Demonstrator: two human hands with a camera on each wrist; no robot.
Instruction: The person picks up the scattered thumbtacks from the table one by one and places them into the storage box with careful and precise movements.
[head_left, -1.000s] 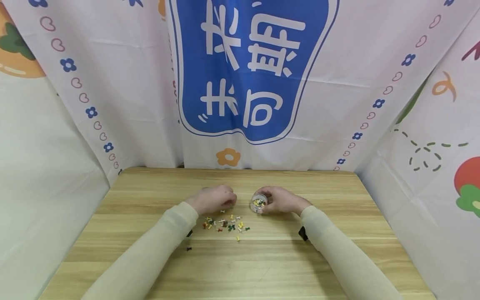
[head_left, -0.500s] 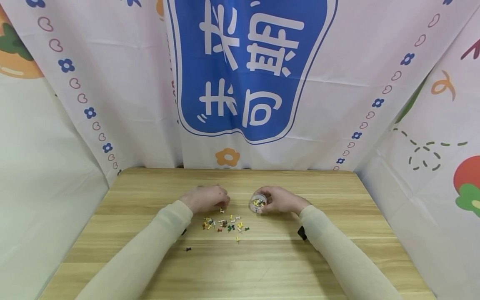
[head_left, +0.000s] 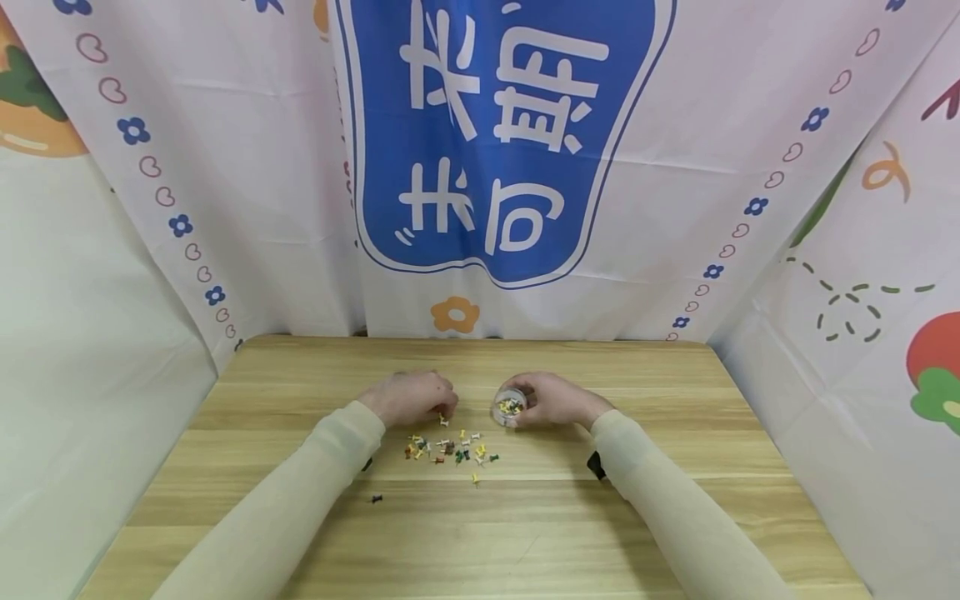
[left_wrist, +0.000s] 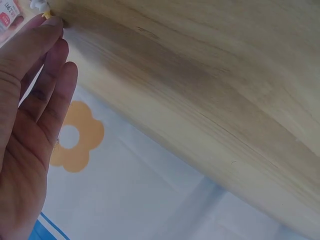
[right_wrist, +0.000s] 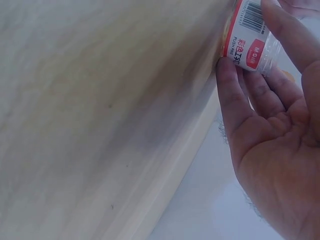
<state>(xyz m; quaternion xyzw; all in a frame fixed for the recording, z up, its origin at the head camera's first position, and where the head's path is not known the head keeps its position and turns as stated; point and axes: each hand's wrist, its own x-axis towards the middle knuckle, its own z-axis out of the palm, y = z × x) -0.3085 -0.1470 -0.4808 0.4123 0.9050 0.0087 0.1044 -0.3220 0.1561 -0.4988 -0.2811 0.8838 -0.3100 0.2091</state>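
Observation:
My left hand (head_left: 411, 398) is at the back edge of a loose scatter of push pins (head_left: 450, 447) in several colours. Its thumb and index finger pinch a yellow push pin (left_wrist: 47, 14), with a white push pin (left_wrist: 38, 4) right beside the fingertips. To the right, my right hand (head_left: 558, 400) grips a small clear plastic jar (head_left: 503, 422). The jar stands upright, its mouth uncovered, with colourful pins inside. In the right wrist view, thumb and fingers curl round its label (right_wrist: 248, 35), which has a barcode and red print.
Nearer the front left lies a single dark push pin (head_left: 377, 498). A yellow push pin (head_left: 475, 479) sits just in front of the scatter. The wooden table (head_left: 600, 533) ends at the back against a printed cloth (head_left: 300, 275).
The left hand has shifted left and down to the pin at the back of the scatter, then stayed there. The right hand has slid the jar slightly left.

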